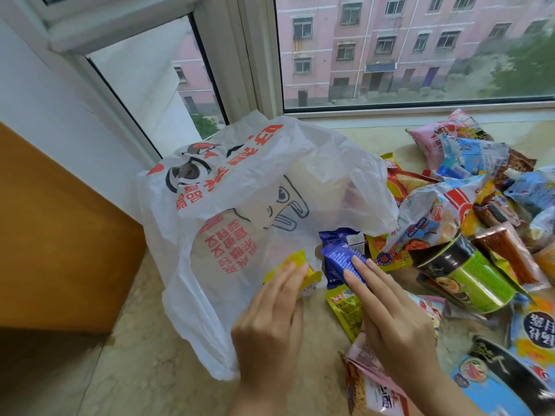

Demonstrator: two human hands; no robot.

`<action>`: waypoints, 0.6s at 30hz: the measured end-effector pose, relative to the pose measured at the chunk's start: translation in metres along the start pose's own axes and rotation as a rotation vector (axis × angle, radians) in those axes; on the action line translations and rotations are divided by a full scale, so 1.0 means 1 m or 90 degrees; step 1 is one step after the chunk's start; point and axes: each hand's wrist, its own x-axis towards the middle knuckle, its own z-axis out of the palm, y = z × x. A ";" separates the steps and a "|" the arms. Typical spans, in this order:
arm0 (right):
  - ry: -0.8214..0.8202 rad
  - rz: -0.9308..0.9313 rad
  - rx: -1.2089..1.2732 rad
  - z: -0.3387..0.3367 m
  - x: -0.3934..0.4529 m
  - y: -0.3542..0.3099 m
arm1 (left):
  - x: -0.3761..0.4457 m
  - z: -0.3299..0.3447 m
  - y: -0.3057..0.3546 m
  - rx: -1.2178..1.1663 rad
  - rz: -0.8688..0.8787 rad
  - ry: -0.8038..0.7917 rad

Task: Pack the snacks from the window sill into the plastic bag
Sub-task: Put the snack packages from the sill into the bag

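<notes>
A: Report the state of each hand.

B: My left hand grips a small yellow packet, fingers curled round it, right at the mouth of the plastic bag. My right hand holds a blue-purple packet, straight fingers lying along its top face; I cannot tell how the thumb sits beneath.

A: Location of the bag?

B: It lies crumpled on the marble window sill, in the corner below the window, its opening facing my hands. Red lettering and a cartoon face are printed on it.

A: Location of the remaining snacks?

B: Piled on the sill to the right of the bag: a green noodle cup on its side, a pink packet near the glass, and a green sachet just beneath my right hand.
</notes>
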 end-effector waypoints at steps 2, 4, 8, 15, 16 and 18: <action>-0.004 0.000 0.004 0.004 0.005 0.001 | 0.006 0.010 -0.013 0.064 0.026 -0.003; -0.017 0.000 0.001 0.013 0.007 0.002 | 0.014 0.029 -0.030 0.123 0.002 -0.029; -0.023 -0.010 -0.011 0.034 0.010 0.002 | 0.024 0.067 -0.067 0.197 -0.085 -0.165; -0.076 -0.045 -0.032 0.069 0.031 0.000 | 0.028 0.080 -0.091 0.280 -0.104 -0.349; -0.089 -0.049 -0.040 0.074 0.034 -0.001 | 0.026 0.079 -0.093 0.301 -0.106 -0.351; -0.115 -0.059 -0.049 0.086 0.046 -0.002 | 0.020 0.076 -0.092 0.327 -0.121 -0.342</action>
